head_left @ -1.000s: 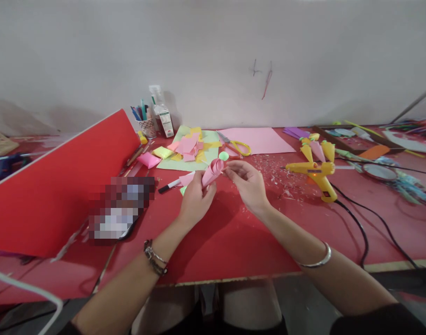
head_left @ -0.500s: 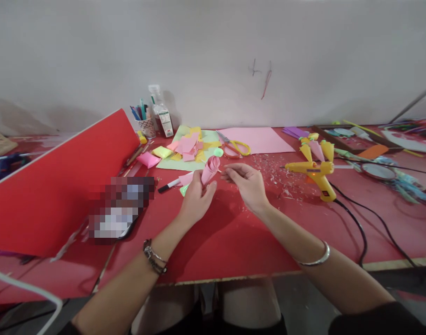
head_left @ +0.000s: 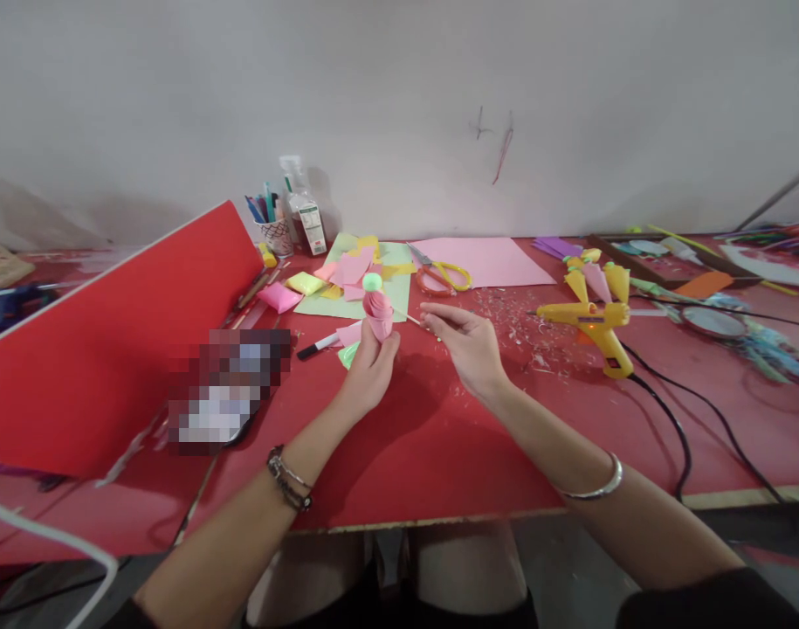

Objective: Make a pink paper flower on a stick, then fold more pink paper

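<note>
My left hand [head_left: 371,371] is closed around a rolled pink paper cone [head_left: 379,316], held upright above the red table. At the top of the cone sits a pale green ball [head_left: 372,282]. To the right, my right hand [head_left: 470,345] hovers with thumb and fingertips slightly apart, and nothing clear shows between them. A thin pale stick [head_left: 413,321] runs between the cone and the right fingertips; whether the fingers touch it, I cannot tell. Behind the left hand are a marker [head_left: 320,346] and a bright green piece [head_left: 347,354].
A yellow glue gun [head_left: 588,325] with a black cord lies right, by small paper carrots [head_left: 595,279]. Scissors [head_left: 442,273] rest near pink paper [head_left: 497,262]. Left are a phone [head_left: 232,393], a red board [head_left: 130,349], a pen cup [head_left: 274,236] and a bottle [head_left: 306,218].
My left hand has turned the pink cone and shifted it left, and the green ball has moved left with it. The right hand's thumb and fingers have parted slightly.
</note>
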Motion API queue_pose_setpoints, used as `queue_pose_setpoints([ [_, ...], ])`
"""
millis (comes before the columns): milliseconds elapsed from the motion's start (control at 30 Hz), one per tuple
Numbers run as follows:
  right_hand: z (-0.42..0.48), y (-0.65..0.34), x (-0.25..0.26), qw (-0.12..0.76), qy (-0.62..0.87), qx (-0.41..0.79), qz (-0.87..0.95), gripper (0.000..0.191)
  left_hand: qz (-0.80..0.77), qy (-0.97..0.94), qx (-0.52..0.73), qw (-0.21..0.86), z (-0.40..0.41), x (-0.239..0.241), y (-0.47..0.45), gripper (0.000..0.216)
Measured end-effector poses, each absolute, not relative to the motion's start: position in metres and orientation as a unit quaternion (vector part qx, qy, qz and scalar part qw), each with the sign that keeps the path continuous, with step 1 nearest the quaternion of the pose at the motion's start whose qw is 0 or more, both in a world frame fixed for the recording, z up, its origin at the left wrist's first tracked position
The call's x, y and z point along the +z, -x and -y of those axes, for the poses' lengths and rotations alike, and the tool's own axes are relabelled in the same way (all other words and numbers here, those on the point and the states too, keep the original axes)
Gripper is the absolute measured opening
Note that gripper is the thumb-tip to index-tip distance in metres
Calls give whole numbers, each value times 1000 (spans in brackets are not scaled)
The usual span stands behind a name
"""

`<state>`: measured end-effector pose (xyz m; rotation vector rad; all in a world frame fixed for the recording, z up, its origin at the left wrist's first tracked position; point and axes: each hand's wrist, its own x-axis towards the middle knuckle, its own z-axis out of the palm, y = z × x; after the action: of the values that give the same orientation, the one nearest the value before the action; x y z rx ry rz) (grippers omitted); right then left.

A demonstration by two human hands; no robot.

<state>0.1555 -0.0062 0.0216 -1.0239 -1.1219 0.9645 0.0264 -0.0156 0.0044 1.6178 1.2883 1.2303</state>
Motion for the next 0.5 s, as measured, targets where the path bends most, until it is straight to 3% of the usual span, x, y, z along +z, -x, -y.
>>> queue_pose_setpoints([
  [300,7,-154,22,624,430,453,470,10,-506,-614,471,381,16,6,-27,9],
  [500,9,-155,25,637,416,409,504,13,-481,-630,467,392,16,5,-29,9],
])
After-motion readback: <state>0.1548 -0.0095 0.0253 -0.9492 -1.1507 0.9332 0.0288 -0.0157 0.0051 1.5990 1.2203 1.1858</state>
